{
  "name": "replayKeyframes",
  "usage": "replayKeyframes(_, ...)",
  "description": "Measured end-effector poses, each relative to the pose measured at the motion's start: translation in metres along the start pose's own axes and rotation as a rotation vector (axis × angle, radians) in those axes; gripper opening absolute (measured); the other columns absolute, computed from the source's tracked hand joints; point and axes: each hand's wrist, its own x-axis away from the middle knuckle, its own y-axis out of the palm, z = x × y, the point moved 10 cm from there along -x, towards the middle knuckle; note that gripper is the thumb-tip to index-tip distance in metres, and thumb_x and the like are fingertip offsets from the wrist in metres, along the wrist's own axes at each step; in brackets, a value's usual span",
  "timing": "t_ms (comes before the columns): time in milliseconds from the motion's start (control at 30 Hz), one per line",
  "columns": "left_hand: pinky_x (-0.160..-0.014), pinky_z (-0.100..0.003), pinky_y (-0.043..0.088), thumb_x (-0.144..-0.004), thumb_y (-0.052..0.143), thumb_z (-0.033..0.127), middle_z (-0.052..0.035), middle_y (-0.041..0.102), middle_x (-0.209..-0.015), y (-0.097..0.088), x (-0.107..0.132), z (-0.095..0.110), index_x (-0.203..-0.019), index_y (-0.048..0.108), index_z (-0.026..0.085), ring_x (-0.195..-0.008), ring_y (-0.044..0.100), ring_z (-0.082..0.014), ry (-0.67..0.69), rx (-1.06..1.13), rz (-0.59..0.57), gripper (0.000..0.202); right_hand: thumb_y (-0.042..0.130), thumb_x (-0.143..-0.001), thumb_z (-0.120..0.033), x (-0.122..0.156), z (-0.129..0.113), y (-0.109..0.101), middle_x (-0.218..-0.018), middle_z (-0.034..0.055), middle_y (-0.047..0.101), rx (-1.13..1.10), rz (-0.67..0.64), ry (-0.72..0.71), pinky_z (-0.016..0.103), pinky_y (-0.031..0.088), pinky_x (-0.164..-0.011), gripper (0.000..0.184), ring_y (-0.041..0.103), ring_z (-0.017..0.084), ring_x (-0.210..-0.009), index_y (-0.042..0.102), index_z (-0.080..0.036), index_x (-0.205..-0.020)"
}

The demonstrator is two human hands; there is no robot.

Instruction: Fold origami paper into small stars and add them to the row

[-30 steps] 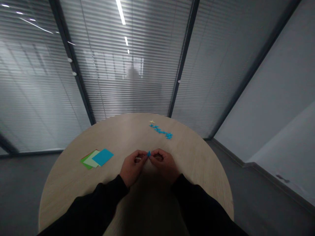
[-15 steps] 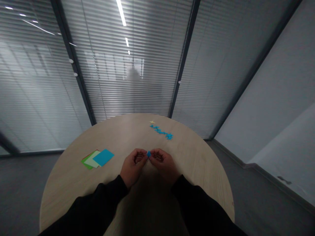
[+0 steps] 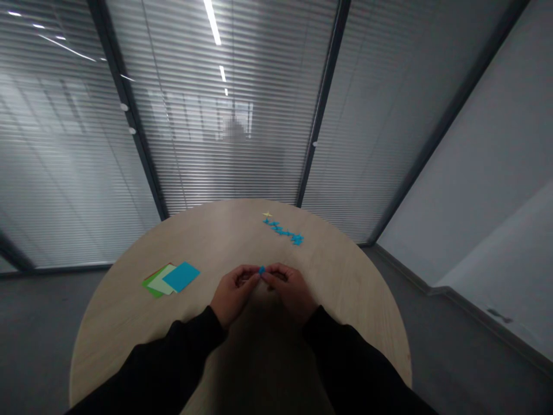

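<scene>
A small piece of folded blue paper (image 3: 261, 270) is pinched between both hands above the table, mostly covered by fingertips. My left hand (image 3: 235, 294) grips it from the left with thumb and forefinger. From the right, my right hand (image 3: 288, 291) holds it in the same way. Beyond the hands lies a slanting row of several small blue folded paper pieces (image 3: 285, 232), with a pale yellow star-shaped one (image 3: 267, 214) at its far end. To the left rests a fan of paper sheets, a blue sheet (image 3: 182, 277) on top of green ones (image 3: 155, 282).
The round wooden table (image 3: 129, 328) fills the space before me, its curved edge near the window blinds (image 3: 233, 167). A white wall (image 3: 484, 190) stands to the right, and grey floor shows on both sides.
Both hands have shifted very slightly, and less of the blue paper shows between the fingertips. The sheets and the row of folded pieces lie as before.
</scene>
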Motion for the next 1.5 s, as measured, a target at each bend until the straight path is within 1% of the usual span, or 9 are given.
replayKeyframes(133,-0.074,-0.033,0.051,-0.077,0.074,0.043,-0.0074,0.074,-0.084,-0.001,0.0,-0.001,-0.093,0.072,0.015,-0.077,0.067,-0.0197,-0.017,-0.005,-0.011,0.032,0.073,-0.078,-0.038,-0.001,0.003,0.004,-0.074,0.0018,0.067,-0.061,-0.02,0.04,0.03,0.051,-0.066,0.023,0.062,0.016,-0.067,0.066,-0.017,-0.086)
replayKeyframes(233,-0.07,-0.031,0.049,-0.076,0.074,0.043,-0.0043,0.071,-0.074,-0.002,-0.001,-0.001,-0.085,0.07,0.016,-0.07,0.063,-0.0176,-0.016,-0.017,-0.001,0.029,0.073,-0.078,-0.035,0.0,-0.005,0.005,-0.075,-0.0001,0.065,-0.034,-0.01,-0.04,0.029,0.051,-0.065,0.025,0.062,0.015,-0.066,0.061,-0.019,-0.094)
replayKeyframes(333,-0.066,-0.03,0.047,-0.076,0.073,0.044,-0.0027,0.069,-0.07,0.0,-0.001,-0.003,-0.084,0.067,0.016,-0.066,0.062,-0.0163,-0.031,-0.023,-0.01,0.03,0.07,-0.081,-0.03,0.003,-0.021,0.001,-0.081,0.0007,0.066,0.16,0.025,-0.184,0.028,0.051,-0.064,0.031,0.064,0.016,-0.071,0.061,-0.021,-0.109)
replayKeyframes(600,-0.072,-0.033,0.051,-0.076,0.075,0.046,-0.0076,0.074,-0.08,0.003,0.0,-0.009,-0.085,0.066,0.016,-0.075,0.068,-0.0194,-0.06,0.041,-0.001,0.033,0.06,-0.093,-0.031,0.013,-0.049,0.006,-0.098,0.0068,0.07,0.685,0.011,-0.467,0.03,0.051,-0.069,0.019,0.063,0.017,-0.074,0.07,-0.022,-0.107)
replayKeyframes(767,-0.074,-0.033,0.053,-0.073,0.079,0.044,-0.0076,0.076,-0.079,0.001,0.001,-0.015,-0.087,0.067,0.015,-0.073,0.07,-0.0184,-0.11,0.132,0.035,0.034,0.058,-0.095,-0.03,0.015,-0.054,0.01,-0.095,0.006,0.069,0.762,0.043,-0.514,0.03,0.049,-0.07,0.015,0.061,0.017,-0.073,0.07,-0.022,-0.099)
replayKeyframes(933,-0.078,-0.033,0.054,-0.074,0.077,0.037,-0.0078,0.078,-0.083,0.001,0.001,-0.012,-0.096,0.067,0.015,-0.078,0.072,-0.0191,-0.096,0.131,0.042,0.033,0.061,-0.092,-0.026,0.011,-0.048,0.012,-0.092,0.0039,0.064,0.724,0.019,-0.465,0.027,0.046,-0.063,0.01,0.057,0.013,-0.064,0.067,-0.019,-0.097)
replayKeyframes(1133,-0.076,-0.031,0.054,-0.074,0.076,0.03,-0.0069,0.078,-0.082,-0.002,0.003,-0.014,-0.095,0.067,0.014,-0.077,0.072,-0.0183,-0.126,0.128,0.08,0.027,0.057,-0.096,-0.022,0.017,-0.051,0.022,-0.089,0.0065,0.065,0.97,0.04,-0.587,0.029,0.045,-0.069,0.012,0.059,0.019,-0.08,0.068,-0.02,-0.091)
replayKeyframes(1300,-0.079,-0.03,0.056,-0.072,0.08,0.029,-0.0073,0.078,-0.086,0.001,0.004,-0.021,-0.098,0.07,0.015,-0.078,0.072,-0.0168,-0.184,0.343,0.101,0.032,0.053,-0.099,-0.021,0.025,-0.053,0.038,-0.093,0.0093,0.069,1.181,0.003,-0.701,0.032,0.046,-0.072,0.017,0.059,0.022,-0.087,0.07,-0.021,-0.095)
replayKeyframes(1500,-0.083,-0.03,0.056,-0.074,0.081,0.037,-0.0091,0.077,-0.091,0.008,0.001,-0.026,-0.096,0.074,0.014,-0.081,0.071,-0.016,-0.193,0.444,0.053,0.033,0.055,-0.098,-0.019,0.027,-0.055,0.038,-0.102,0.011,0.07,1.186,-0.019,-0.697,0.034,0.049,-0.075,0.017,0.061,0.023,-0.09,0.071,-0.021,-0.097)
